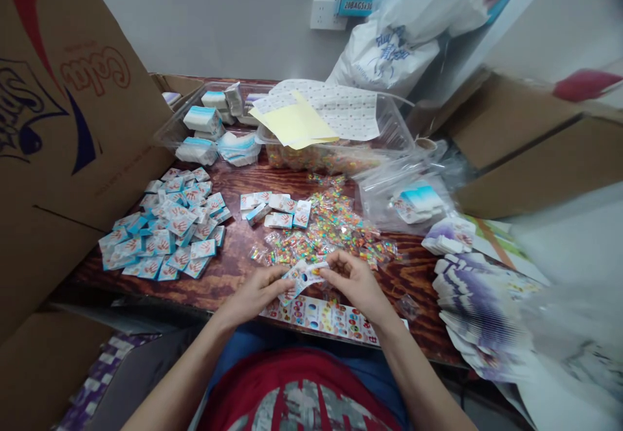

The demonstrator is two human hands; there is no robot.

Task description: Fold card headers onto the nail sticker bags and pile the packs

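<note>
Near the table's front edge, a small white-and-blue printed card packet (293,280) is held between both hands. My left hand (253,296) pinches its left end, thumb on top. My right hand (359,283) has its thumb and forefinger closed at the right end, where a small orange spot shows; I cannot tell if that is print or a separate piece. Just below lies a sheet of colourful stickers (324,317), partly covered by my right wrist. Beyond my hands spreads a heap of tiny clear bags with coloured bits (335,223).
Folded hand-print packets (170,223) are piled left, and several more (280,205) lie mid-table. Clear tubs (396,119) stand behind, one under paper sheets (321,110). Purple-white cards (479,307) are stacked right. Cardboard boxes (87,126) flank the table.
</note>
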